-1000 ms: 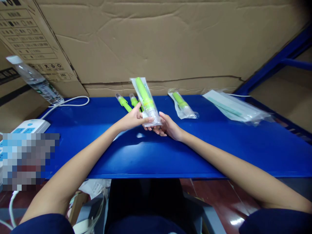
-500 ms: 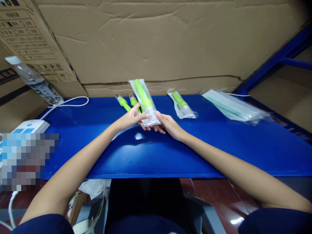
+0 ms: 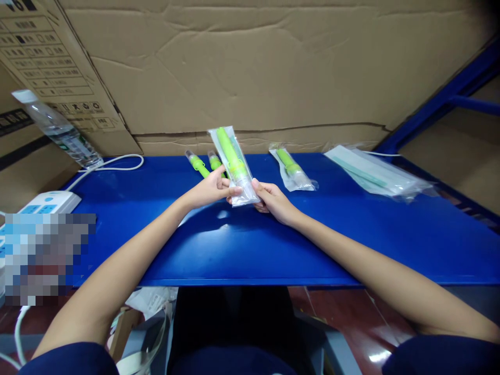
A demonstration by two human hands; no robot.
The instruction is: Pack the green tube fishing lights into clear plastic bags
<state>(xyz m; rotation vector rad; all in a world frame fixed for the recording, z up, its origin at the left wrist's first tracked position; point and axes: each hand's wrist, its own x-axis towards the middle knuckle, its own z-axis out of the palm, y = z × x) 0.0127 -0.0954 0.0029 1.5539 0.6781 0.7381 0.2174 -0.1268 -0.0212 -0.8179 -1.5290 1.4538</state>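
Both hands meet over the middle of the blue table [image 3: 351, 234]. Between them stands a clear plastic bag with a green pen-like item inside [image 3: 233, 161], tilted up and away from me. My left hand [image 3: 209, 190] pinches the bag's lower end from the left, and my right hand [image 3: 273, 200] grips the same end from the right. Just behind my left hand lie two unbagged green items [image 3: 199, 165]. Another bagged green item [image 3: 292, 169] rests on the table to the right.
A pile of empty clear bags [image 3: 377, 174] lies at the back right. A water bottle [image 3: 58, 130] leans against cardboard boxes [image 3: 250, 67] at the left. A white power strip [image 3: 42, 200] and its cable [image 3: 113, 162] sit at the left edge.
The bagged item shifted slightly and my right fingers curled tighter under its lower end. The arms stayed in place.
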